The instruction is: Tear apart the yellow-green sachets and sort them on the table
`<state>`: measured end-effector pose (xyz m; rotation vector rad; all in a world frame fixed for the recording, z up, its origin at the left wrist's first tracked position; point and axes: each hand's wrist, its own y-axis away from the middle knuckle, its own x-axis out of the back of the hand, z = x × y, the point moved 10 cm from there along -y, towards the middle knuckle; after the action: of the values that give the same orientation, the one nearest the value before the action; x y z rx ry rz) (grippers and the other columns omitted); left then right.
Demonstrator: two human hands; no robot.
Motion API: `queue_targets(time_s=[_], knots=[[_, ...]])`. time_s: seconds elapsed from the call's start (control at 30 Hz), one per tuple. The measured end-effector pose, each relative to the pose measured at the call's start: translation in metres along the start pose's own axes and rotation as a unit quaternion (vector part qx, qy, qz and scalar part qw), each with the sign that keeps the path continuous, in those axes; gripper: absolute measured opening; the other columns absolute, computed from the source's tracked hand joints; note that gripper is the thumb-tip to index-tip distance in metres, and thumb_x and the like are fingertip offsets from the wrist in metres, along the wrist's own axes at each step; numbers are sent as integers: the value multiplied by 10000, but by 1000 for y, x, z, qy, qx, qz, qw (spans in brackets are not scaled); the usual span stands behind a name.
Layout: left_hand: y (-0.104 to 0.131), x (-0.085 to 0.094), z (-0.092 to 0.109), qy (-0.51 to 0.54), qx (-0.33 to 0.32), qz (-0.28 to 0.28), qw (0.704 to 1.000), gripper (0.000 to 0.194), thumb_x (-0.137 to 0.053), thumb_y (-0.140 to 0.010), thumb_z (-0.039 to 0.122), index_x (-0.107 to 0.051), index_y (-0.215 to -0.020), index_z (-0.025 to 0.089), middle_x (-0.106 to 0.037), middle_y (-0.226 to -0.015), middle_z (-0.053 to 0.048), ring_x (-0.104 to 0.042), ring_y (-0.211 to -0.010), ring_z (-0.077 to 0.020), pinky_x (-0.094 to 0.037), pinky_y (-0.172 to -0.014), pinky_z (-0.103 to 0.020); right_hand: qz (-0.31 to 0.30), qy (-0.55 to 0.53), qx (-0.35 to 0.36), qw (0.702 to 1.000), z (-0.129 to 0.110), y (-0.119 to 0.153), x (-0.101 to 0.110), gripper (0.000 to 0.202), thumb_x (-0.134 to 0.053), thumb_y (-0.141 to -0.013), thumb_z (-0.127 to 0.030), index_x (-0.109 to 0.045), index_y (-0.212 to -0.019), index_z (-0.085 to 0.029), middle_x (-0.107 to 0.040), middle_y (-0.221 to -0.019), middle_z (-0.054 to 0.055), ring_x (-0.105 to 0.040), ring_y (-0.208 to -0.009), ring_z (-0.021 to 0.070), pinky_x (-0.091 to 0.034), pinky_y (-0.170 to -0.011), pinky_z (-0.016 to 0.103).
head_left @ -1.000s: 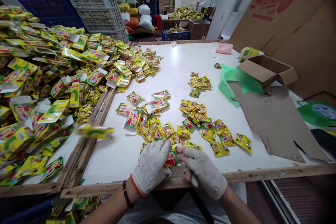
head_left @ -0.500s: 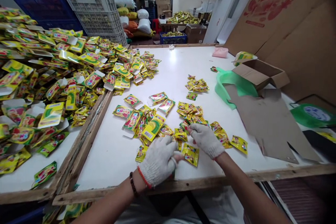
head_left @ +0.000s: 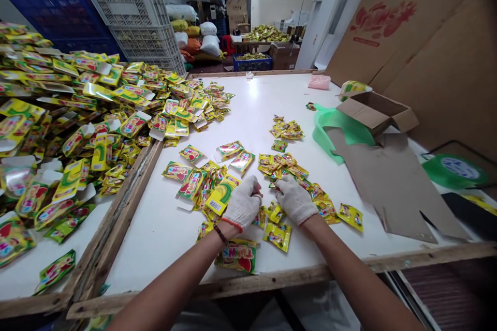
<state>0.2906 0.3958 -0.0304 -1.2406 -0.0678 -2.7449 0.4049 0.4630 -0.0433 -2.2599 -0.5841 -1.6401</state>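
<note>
Since the earlier frames, the left hand (head_left: 241,206) has moved away from the desk's near edge to the right side of the banana-print box (head_left: 222,194), the right hand (head_left: 295,200) has shifted closer to it, and the flat "Twins" box (head_left: 244,256) now shows much more fully. That "Twins" box lies in front of the banana-print box, near the desk's front edge, partly beneath the left forearm. Both hands wear pale knitted gloves with bare fingertips. The left hand's fingers are curled, but I cannot tell whether they hold anything; the right hand bends its fingers down among the small yellow packets (head_left: 274,161) right of the banana-print box, and its grasp is hidden too. A loose packet (head_left: 277,237) lies to the right and in front of that landmark, flat on the white desk (head_left: 155,248). Several fruit-print boxes (head_left: 191,184) sit left of and behind it. Farther left, beyond a wooden divider (head_left: 122,214), rises a large heap of boxes (head_left: 70,129). Well to its right are a green cloth (head_left: 341,126), gray cardboard (head_left: 382,176) and an open carton (head_left: 375,108).
</note>
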Motion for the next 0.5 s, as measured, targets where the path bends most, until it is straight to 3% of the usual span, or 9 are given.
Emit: queue_targets(time_s=[0.07,0.17,0.27,0.33,0.4,0.5], knots=[[7,10,-8,60,19,27,998,252,-380,-785,150,-450,-1025,185,-559,-749,20,-528,-682,-79,-423,-646,-175,9,-3,8,1000,0,9,7,303,-474,-774,-115,-597,-1050,-139,-514,-1144,102,-492,-1025,194,-363,-872,237],[16,18,-13,106,32,57,992,180,-410,-784,177,-516,-929,194,-587,-800,5,-543,-746,-97,-408,-688,-196,26,-10,5,1000,0,28,19,334,-478,-797,-145,-546,-1124,-132,-496,-1185,101,-472,-1058,195,-345,-897,241],[17,5,-6,76,32,14,997,98,-438,-780,220,-530,-784,185,-610,-840,-8,-546,-771,-116,-378,-672,-211,8,-4,-43,999,4,47,17,216,-481,-837,-295,-595,-954,-153,-550,-1040,105,-517,-939,218,-378,-808,295],[14,-8,-1,60,37,-23,997,120,-451,-779,256,-527,-726,178,-596,-734,-5,-527,-694,-119,-343,-614,-216,-30,-2,-75,997,6,56,4,197,-515,-809,-341,-589,-846,-162,-561,-946,103,-528,-860,228,-382,-743,319],[12,-17,4,54,39,-42,997,165,-481,-767,304,-516,-676,172,-552,-633,4,-489,-619,-116,-297,-559,-218,-46,-16,-86,995,4,61,-6,131,-544,-769,-290,-560,-791,-163,-559,-890,93,-524,-823,227,-377,-709,322],[13,-26,11,101,20,-77,992,200,-570,-708,359,-524,-676,167,-521,-618,22,-457,-602,-105,-266,-527,-206,-16,-105,-69,992,0,64,-7,31,-507,-734,-167,-508,-765,-167,-556,-807,56,-511,-775,193,-382,-690,302]])
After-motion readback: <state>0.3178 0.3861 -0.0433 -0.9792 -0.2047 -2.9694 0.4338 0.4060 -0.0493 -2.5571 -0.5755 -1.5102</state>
